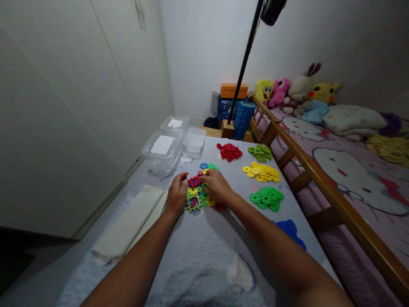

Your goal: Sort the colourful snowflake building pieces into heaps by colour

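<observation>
A mixed pile of plastic building pieces point(193, 202), with square frames and notched discs in red, yellow, green and blue, lies on the cloth between my hands. My left hand point(176, 195) rests along the pile's left side, fingers loosely curved and apart from the thumb, holding nothing that I see. Over the pile's right part reaches my right hand point(217, 186). Its fingers are bent and close together at the pieces; what is between the fingertips is too small to make out. Part of the pile is hidden under this hand.
Sorted heaps line the right side: red pieces point(230, 152), light green pieces point(260, 152), yellow discs point(262, 172), green discs point(267, 198) and blue pieces point(291, 232). Clear plastic boxes point(161, 147) stand back left, folded cloth point(131, 224) nearer. A wooden bed rail point(315, 181) borders the right.
</observation>
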Demonstrator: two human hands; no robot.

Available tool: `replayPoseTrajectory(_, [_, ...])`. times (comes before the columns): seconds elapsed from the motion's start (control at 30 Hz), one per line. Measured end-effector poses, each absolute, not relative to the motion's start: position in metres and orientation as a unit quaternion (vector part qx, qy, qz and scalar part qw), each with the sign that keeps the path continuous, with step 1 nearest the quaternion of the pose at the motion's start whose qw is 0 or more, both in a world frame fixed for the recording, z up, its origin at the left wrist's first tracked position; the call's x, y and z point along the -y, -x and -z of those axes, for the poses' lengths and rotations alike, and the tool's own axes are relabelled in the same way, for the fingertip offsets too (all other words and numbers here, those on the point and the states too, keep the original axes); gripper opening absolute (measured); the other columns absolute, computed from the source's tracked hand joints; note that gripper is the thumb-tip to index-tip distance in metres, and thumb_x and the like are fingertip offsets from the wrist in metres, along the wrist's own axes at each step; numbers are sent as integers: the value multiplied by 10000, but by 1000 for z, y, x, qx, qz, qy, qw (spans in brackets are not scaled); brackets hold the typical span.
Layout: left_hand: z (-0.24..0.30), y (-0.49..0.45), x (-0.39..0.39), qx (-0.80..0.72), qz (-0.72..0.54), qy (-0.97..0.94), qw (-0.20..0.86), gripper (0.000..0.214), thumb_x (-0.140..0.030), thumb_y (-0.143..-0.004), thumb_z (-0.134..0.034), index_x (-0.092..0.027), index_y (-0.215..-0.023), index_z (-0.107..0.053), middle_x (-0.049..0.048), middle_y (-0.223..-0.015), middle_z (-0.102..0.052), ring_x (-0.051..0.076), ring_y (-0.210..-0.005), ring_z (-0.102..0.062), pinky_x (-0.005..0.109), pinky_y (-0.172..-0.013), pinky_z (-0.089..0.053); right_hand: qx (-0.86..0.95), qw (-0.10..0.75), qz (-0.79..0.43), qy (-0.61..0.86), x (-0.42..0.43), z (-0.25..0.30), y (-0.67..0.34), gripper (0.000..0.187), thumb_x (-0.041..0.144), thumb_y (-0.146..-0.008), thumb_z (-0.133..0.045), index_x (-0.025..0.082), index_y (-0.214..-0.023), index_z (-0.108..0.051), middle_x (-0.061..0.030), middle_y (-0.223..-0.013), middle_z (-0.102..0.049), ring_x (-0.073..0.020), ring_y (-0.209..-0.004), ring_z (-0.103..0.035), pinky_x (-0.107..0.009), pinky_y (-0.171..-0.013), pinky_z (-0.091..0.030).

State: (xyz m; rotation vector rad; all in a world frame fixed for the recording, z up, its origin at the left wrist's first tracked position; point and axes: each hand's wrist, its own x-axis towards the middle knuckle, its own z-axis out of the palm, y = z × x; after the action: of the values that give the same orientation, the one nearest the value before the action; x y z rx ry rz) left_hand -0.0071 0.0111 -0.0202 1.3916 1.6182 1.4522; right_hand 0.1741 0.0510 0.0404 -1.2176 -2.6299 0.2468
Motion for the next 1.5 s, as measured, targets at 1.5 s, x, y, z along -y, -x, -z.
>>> replayPoseTrajectory(1.5, [8, 2, -5, -604, -510, -550, 272, 365, -318, -866, -544, -185, -1201, -599, 112, -1214, -638, 234, -1094, -631, 424, -986, -509, 652, 324, -78, 681, -196, -20, -248, 244, 51, -770, -458, 122, -862, -672, -111, -974, -606, -208, -954, -581, -308, -922, -404])
